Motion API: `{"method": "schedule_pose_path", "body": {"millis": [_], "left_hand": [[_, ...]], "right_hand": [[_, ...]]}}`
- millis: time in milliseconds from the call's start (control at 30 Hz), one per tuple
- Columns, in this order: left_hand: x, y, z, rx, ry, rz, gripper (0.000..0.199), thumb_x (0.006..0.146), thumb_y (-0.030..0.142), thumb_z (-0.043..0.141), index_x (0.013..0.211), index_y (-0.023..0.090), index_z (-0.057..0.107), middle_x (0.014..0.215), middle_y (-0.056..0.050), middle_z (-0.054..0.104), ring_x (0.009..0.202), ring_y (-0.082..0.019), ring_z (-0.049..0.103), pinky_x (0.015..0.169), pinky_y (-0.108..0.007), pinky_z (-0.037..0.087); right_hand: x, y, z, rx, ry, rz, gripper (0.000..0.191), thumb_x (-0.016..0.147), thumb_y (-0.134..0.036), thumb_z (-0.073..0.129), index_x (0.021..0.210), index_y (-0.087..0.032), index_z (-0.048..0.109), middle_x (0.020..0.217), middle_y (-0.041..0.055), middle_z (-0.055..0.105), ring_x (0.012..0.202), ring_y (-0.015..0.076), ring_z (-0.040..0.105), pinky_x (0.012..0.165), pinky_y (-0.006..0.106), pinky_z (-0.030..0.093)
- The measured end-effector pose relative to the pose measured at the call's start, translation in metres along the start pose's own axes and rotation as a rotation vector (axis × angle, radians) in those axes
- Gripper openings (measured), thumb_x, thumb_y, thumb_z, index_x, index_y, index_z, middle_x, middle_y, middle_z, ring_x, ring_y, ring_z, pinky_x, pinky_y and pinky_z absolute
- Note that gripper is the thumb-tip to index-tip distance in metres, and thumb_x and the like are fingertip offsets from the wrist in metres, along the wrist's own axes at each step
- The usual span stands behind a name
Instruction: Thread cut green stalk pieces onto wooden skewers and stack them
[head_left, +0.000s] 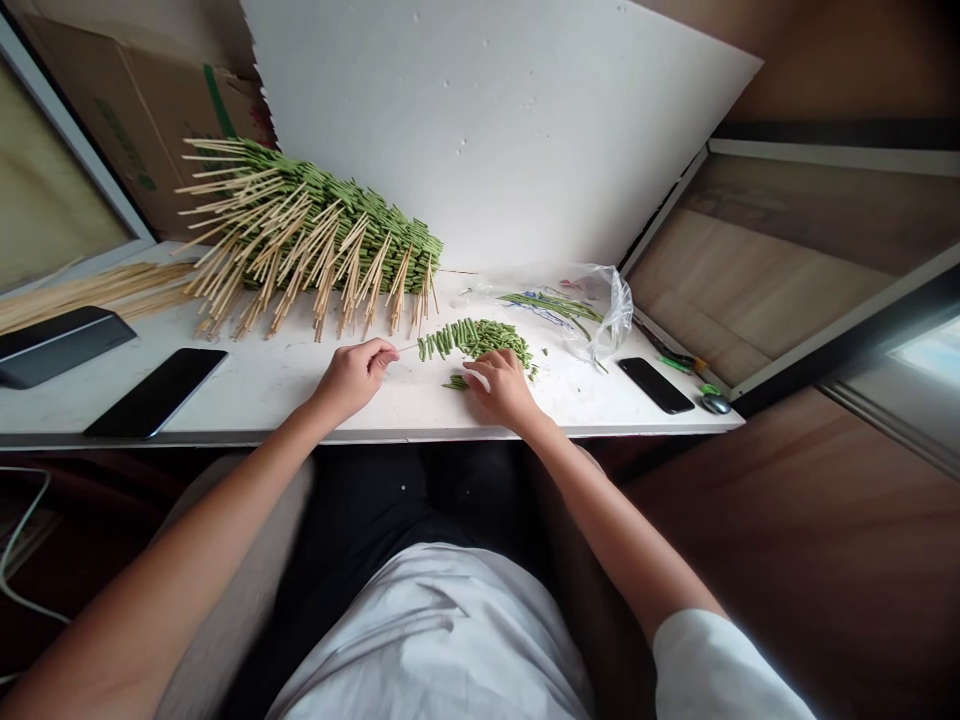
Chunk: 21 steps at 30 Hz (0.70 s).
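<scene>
My left hand (355,378) pinches the end of a thin wooden skewer, which points right and carries a row of short green bean pieces (447,340). Just right of that row lies a pile of cut green pieces (501,338) on the white table (285,395). At the pile's front edge is my right hand (501,384), fingers bent over a few loose pieces (454,382); whether a piece is between its fingertips is too small to tell. Behind my left hand rises a large stack of filled skewers (337,210), their bare sticks pointing forward and left.
Bare sticks (97,290) lie at the far left, near a dark stand (64,345) and a black phone (157,393). Rightward are a clear plastic bag (616,312) with long green stems, another phone (655,385) and a small round object (715,403). A white board (480,120) stands behind.
</scene>
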<state>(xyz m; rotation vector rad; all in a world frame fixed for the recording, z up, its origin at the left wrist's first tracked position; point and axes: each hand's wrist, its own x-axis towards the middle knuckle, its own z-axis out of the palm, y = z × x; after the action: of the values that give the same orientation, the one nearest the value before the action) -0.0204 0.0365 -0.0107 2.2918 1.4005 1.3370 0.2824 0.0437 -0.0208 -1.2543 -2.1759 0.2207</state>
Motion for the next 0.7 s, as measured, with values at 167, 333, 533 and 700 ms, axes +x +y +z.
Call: {"method": "schedule_pose_path", "body": {"millis": [167, 333, 533, 700], "left_hand": [[0.001, -0.002, -0.002, 0.007, 0.006, -0.006, 0.032, 0.104, 0.040, 0.056, 0.096, 0.018, 0.077, 0.076, -0.005, 0.075, 0.063, -0.018, 0.062, 0.066, -0.029, 0.046], [0.002, -0.004, -0.003, 0.009, 0.014, 0.002, 0.033, 0.104, 0.041, 0.056, 0.097, 0.018, 0.078, 0.079, -0.006, 0.076, 0.065, -0.019, 0.064, 0.066, -0.030, 0.046], [0.001, 0.001, -0.002, -0.004, 0.006, 0.010, 0.033, 0.104, 0.042, 0.055, 0.095, 0.018, 0.077, 0.078, -0.006, 0.077, 0.067, -0.019, 0.066, 0.067, -0.029, 0.048], [-0.002, 0.009, 0.002, -0.006, -0.029, 0.026, 0.033, 0.105, 0.041, 0.055, 0.096, 0.019, 0.077, 0.078, -0.007, 0.077, 0.068, -0.020, 0.068, 0.068, -0.029, 0.049]], "right_hand": [[0.015, -0.008, 0.004, -0.036, -0.064, 0.045, 0.015, 0.099, -0.030, 0.071, 0.099, -0.024, 0.084, 0.110, 0.0158, 0.073, 0.121, 0.0399, 0.051, 0.105, 0.058, 0.042], [0.021, -0.008, 0.004, 0.073, -0.021, 0.070, 0.007, 0.093, -0.025, 0.076, 0.087, -0.024, 0.079, 0.099, 0.0114, 0.077, 0.115, 0.0370, 0.057, 0.103, 0.055, 0.044], [0.014, 0.009, -0.007, 0.608, 0.174, 0.254, 0.028, 0.089, -0.050, 0.082, 0.100, -0.024, 0.081, 0.103, 0.0084, 0.080, 0.096, 0.0255, 0.069, 0.091, 0.042, 0.054], [0.013, 0.021, -0.019, 1.137, 0.269, 0.458, 0.046, 0.072, -0.058, 0.094, 0.097, -0.024, 0.077, 0.092, 0.0009, 0.077, 0.092, 0.0177, 0.072, 0.081, 0.029, 0.057]]}}
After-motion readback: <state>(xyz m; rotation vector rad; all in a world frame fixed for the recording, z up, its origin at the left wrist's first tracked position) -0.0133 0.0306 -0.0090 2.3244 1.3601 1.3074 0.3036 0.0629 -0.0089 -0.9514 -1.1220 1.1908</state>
